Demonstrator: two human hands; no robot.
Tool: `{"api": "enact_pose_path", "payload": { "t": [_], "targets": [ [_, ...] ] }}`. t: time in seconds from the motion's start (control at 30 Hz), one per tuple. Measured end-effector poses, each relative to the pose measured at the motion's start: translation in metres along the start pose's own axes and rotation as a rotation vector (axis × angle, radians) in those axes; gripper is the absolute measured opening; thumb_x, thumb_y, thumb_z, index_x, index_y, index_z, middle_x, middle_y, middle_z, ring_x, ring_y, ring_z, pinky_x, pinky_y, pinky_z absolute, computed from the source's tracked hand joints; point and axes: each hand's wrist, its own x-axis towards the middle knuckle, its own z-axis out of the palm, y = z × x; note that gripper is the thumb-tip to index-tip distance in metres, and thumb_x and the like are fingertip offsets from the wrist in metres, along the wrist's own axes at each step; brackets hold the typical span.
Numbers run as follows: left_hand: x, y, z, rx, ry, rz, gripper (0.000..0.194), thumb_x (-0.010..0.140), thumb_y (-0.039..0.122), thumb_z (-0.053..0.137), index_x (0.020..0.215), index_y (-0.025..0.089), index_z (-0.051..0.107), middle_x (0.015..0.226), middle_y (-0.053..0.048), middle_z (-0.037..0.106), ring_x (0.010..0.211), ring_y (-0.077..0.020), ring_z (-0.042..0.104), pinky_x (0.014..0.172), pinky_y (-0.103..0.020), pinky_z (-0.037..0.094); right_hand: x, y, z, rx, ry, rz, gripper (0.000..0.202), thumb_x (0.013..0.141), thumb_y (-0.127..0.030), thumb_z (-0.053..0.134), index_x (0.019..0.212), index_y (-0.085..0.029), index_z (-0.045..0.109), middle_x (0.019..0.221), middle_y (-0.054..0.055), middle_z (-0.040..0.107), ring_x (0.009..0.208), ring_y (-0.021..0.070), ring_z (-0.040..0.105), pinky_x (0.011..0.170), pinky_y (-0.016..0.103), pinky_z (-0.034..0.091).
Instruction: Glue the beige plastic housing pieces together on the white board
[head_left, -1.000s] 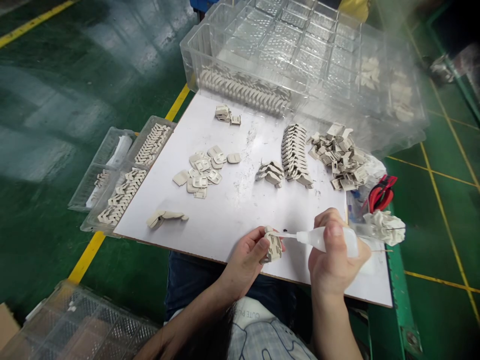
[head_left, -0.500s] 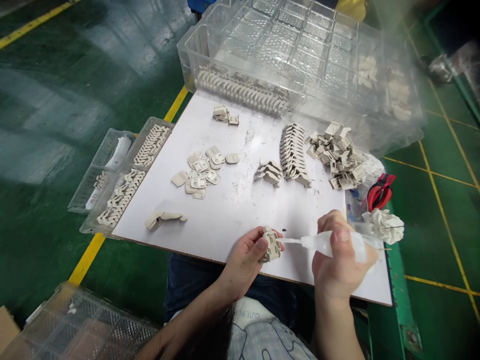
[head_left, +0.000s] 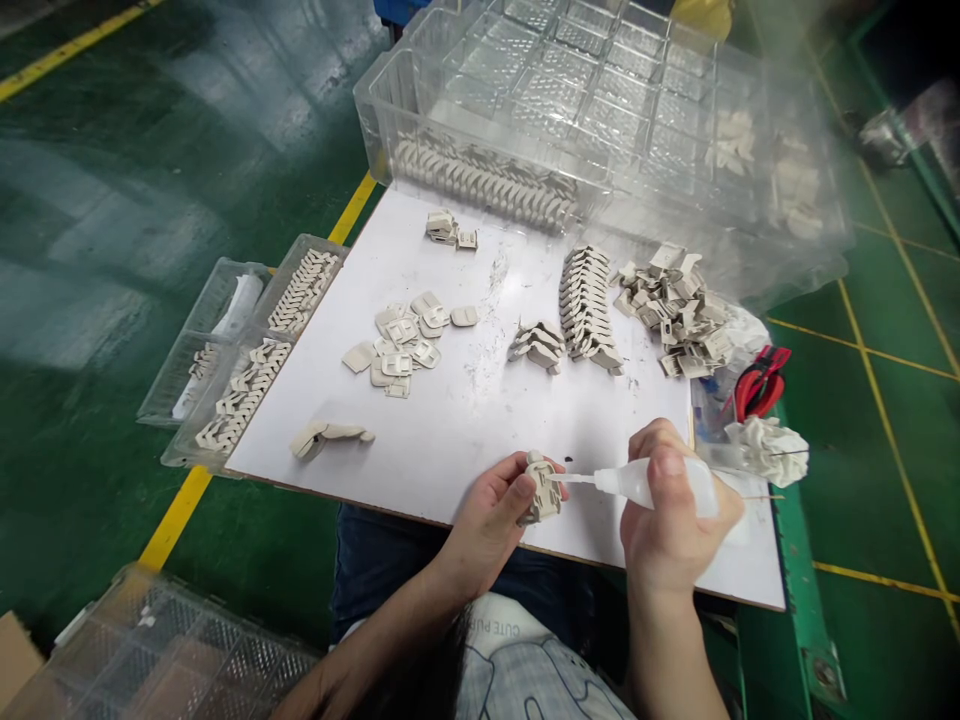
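Near the front edge of the white board [head_left: 450, 440], my left hand [head_left: 487, 520] is closed on a beige plastic part [head_left: 542, 490] with slots in its upturned face. My right hand [head_left: 667, 510] wraps round a translucent white squeeze bottle [head_left: 636, 482], held nearly level. Its thin nozzle points left, and the tip is at the beige part, over its slotted face; whether it touches I cannot tell. A thin brownish stick [head_left: 761, 497] shows beyond my right hand. Any liquid is too small to see.
Flat beige pieces [head_left: 401, 345] lie loose at centre left. A curved beige part [head_left: 330, 436] rests nearer me. Stacked parts [head_left: 589, 305] and a jumbled pile [head_left: 682, 310] stand right. Clear trays [head_left: 480, 130] border the back. Red-handled pliers [head_left: 759, 385] and crumpled white material [head_left: 769, 452] sit at the right edge.
My right hand has moved slightly left with the squeeze bottle, bringing the nozzle tip further over the beige part. My left hand stays almost still.
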Motion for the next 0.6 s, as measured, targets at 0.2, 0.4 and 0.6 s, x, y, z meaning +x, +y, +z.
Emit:
{"api": "enact_pose_path", "payload": {
  "t": [0.2,0.4,0.6],
  "targets": [
    [-0.0006,-0.0010,0.0000,0.012,-0.005,0.016,0.056,0.065,0.062,0.084,0.089,0.012,0.073,0.078,-0.002,0.060,0.072,-0.0114,0.050,0.073,-0.025,0.038,-0.0005,-0.0040,-0.0016,0.086,-0.052,0.014,0.045,0.094,-0.032,0.059,0.057,-0.020,0.037,0.057,-0.004,0.029,0.056,0.0121,0.036,0.057,0.032,0.025],
    [0.0000,-0.0009,-0.0008,0.018,-0.014,0.008,0.056,0.066,0.063,0.083,0.090,0.013,0.073,0.078,-0.003,0.062,0.072,-0.0118,0.051,0.072,-0.025,0.037,-0.0027,-0.0033,-0.0007,0.115,-0.073,-0.005,0.044,0.094,-0.029,0.061,0.058,-0.020,0.037,0.056,-0.005,0.030,0.055,0.0112,0.034,0.055,0.032,0.024],
    [-0.0006,0.0007,0.0003,0.026,-0.016,0.008,0.056,0.066,0.063,0.083,0.089,0.013,0.073,0.077,-0.001,0.060,0.071,-0.0102,0.049,0.071,-0.024,0.036,-0.0016,0.0003,-0.0030,0.091,-0.064,-0.007,0.042,0.094,-0.028,0.059,0.058,-0.020,0.038,0.057,-0.004,0.031,0.055,0.0113,0.035,0.056,0.032,0.025]
  ]
}}
